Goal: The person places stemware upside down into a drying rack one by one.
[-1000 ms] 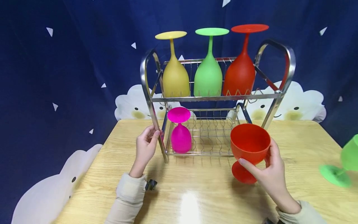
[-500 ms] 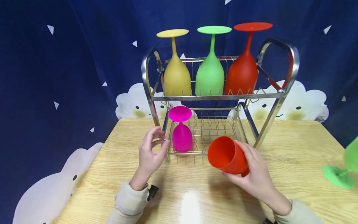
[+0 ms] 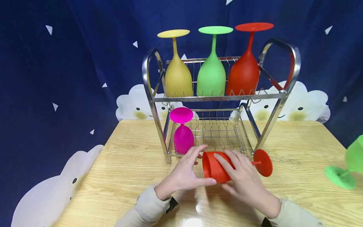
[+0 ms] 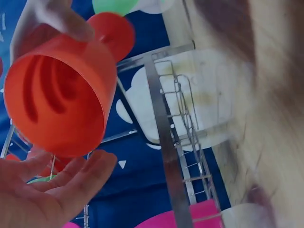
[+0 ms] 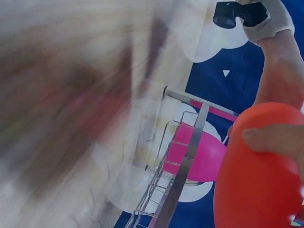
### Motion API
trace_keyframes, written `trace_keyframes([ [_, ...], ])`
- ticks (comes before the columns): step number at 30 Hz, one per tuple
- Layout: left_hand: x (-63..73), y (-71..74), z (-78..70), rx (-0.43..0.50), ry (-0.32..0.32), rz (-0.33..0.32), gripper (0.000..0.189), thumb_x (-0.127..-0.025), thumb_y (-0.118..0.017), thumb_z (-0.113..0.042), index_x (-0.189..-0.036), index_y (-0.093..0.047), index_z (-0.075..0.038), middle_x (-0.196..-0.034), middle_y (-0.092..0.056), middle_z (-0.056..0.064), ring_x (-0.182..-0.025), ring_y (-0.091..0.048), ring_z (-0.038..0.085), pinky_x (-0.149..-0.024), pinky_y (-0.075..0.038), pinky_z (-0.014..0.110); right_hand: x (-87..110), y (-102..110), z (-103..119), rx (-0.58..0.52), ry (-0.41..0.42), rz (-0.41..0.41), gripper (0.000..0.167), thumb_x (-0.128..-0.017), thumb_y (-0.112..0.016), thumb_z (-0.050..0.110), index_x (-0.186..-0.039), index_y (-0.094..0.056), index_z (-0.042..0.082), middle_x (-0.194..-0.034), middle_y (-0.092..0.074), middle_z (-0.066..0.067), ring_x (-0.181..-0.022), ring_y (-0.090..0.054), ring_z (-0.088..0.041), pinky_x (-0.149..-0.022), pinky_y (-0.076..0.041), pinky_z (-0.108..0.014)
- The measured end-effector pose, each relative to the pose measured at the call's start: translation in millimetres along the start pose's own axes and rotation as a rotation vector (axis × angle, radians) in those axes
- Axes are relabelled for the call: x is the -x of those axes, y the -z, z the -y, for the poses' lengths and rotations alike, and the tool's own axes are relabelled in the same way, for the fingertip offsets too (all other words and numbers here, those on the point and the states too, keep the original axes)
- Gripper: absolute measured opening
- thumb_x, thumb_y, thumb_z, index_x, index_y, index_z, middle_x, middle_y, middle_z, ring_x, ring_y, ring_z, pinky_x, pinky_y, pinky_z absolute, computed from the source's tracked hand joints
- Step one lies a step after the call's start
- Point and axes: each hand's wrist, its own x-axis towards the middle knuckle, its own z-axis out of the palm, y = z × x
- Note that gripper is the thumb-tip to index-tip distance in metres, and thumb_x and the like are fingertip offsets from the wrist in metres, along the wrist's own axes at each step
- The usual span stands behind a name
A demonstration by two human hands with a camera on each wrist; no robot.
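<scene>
A red goblet (image 3: pixel 216 167) lies sideways in the air before the rack, its mouth facing left and its foot to the right. My right hand (image 3: pixel 245 179) grips it round the bowl, with the thumb across the wall in the right wrist view. My left hand (image 3: pixel 185 175) is at the mouth, thumb and fingers spread apart near the rim; the left wrist view has these fingers (image 4: pixel 88 183) extended just by the edge of the goblet's opening. On the lower tier of the metal rack (image 3: pixel 218 99), a magenta goblet (image 3: pixel 183 138) stands upside down at the left.
Upside down on the upper tier are a yellow goblet (image 3: pixel 178 78), a green goblet (image 3: pixel 211 78) and a red goblet (image 3: pixel 243 77). Another green goblet (image 3: pixel 340 177) stands on the wooden table (image 3: pixel 300 151) at the right edge. A dark blue curtain (image 3: pixel 85 63) hangs behind.
The right hand has brought the red goblet leftward and tipped it from upright onto its side. My left hand has left the rack's left post and moved right to the goblet's mouth.
</scene>
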Motion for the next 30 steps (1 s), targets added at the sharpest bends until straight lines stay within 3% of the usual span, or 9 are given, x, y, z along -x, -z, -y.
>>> trace_keyframes([
  [5,-1.3,-4.4,0.1,0.016,-0.038,-0.007,0.078,-0.066,-0.079,-0.037,-0.13,-0.04,-0.014,-0.12,-0.048,-0.001,-0.102,-0.05,0.01,-0.077,-0.048,0.019,-1.1,1,0,0.017,0.023,-0.006,0.084,-0.046,-0.082,0.016,-0.124,-0.051,0.005,-0.117,-0.051,-0.02,-0.103,-0.046,-0.039,-0.084,-0.042,-0.052],
  [9,-3.0,-6.1,2.8,0.107,-0.04,-0.029,0.07,-0.066,-0.081,-0.029,-0.124,-0.046,-0.01,-0.115,-0.05,-0.002,-0.099,-0.053,0.013,-0.076,-0.05,0.021,0.1,2,0,0.002,0.011,0.007,0.085,-0.048,-0.082,0.017,-0.126,-0.049,0.005,-0.119,-0.05,-0.019,-0.106,-0.046,-0.039,-0.086,-0.041,-0.052],
  [12,-4.1,-3.9,1.7,0.166,-0.04,-0.048,0.067,-0.065,-0.081,-0.022,-0.122,-0.048,-0.008,-0.112,-0.051,0.002,-0.096,-0.055,0.017,-0.075,-0.052,0.022,1.6,2,0,-0.048,-0.011,-0.007,0.077,-0.061,-0.079,0.024,-0.127,-0.049,0.003,-0.122,-0.048,-0.019,-0.109,-0.045,-0.038,-0.095,-0.037,-0.048],
  [16,-3.1,8.9,-14.9,0.212,-0.038,-0.069,0.063,-0.065,-0.08,-0.012,-0.119,-0.049,-0.002,-0.108,-0.053,0.01,-0.093,-0.057,0.027,-0.074,-0.053,0.025,-1.4,7,4,-0.151,0.015,-0.201,0.055,-0.084,-0.06,0.043,-0.116,-0.056,-0.002,-0.112,-0.054,-0.019,-0.102,-0.048,-0.036,-0.104,-0.028,-0.031],
  [18,-2.2,15.7,-22.5,0.244,-0.024,-0.085,0.062,-0.065,-0.079,-0.007,-0.118,-0.049,0.003,-0.106,-0.053,0.013,-0.091,-0.057,0.031,-0.075,-0.053,0.027,-2.9,10,6,-0.262,0.059,-0.359,0.051,-0.088,-0.056,0.042,-0.104,-0.061,-0.006,-0.099,-0.059,-0.02,-0.093,-0.051,-0.032,-0.1,-0.032,-0.024],
  [20,-2.2,18.6,-21.6,0.274,-0.007,-0.107,0.061,-0.064,-0.078,-0.005,-0.117,-0.049,0.004,-0.106,-0.053,0.014,-0.091,-0.057,0.031,-0.074,-0.053,0.026,1.6,11,6,-0.413,0.056,-0.429,0.041,-0.085,-0.064,0.032,-0.096,-0.063,-0.007,-0.089,-0.061,-0.017,-0.085,-0.054,-0.026,-0.091,-0.04,-0.021],
  [23,-3.8,15.6,-8.5,0.34,0.033,-0.151,0.061,-0.065,-0.078,-0.005,-0.119,-0.048,0.001,-0.107,-0.054,0.012,-0.093,-0.057,0.028,-0.074,-0.053,0.026,16.4,9,2,-0.741,-0.1,-0.378,0.023,-0.08,-0.069,0.005,-0.097,-0.063,-0.007,-0.087,-0.065,-0.009,-0.082,-0.058,-0.015,-0.076,-0.047,-0.017],
  [27,-5.6,7.3,7.7,0.438,0.036,-0.203,0.062,-0.067,-0.077,-0.006,-0.121,-0.047,-0.004,-0.111,-0.054,0.01,-0.095,-0.057,0.026,-0.077,-0.054,0.032,29.9,3,-3,-1.108,-0.496,-0.227,0.042,-0.078,-0.057,-0.019,-0.118,-0.051,-0.007,-0.104,-0.063,-0.001,-0.093,-0.06,-0.011,-0.076,-0.051,-0.019],
  [30,-5.1,3.2,8.9,0.493,0.009,-0.22,0.061,-0.068,-0.076,-0.007,-0.121,-0.047,-0.005,-0.111,-0.054,0.011,-0.095,-0.057,0.026,-0.078,-0.053,0.038,28.0,-2,-7,-1.405,-0.645,-0.232,0.047,-0.087,-0.047,-0.014,-0.131,-0.041,0.001,-0.119,-0.057,-0.003,-0.104,-0.057,-0.015,-0.081,-0.051,-0.028],
])
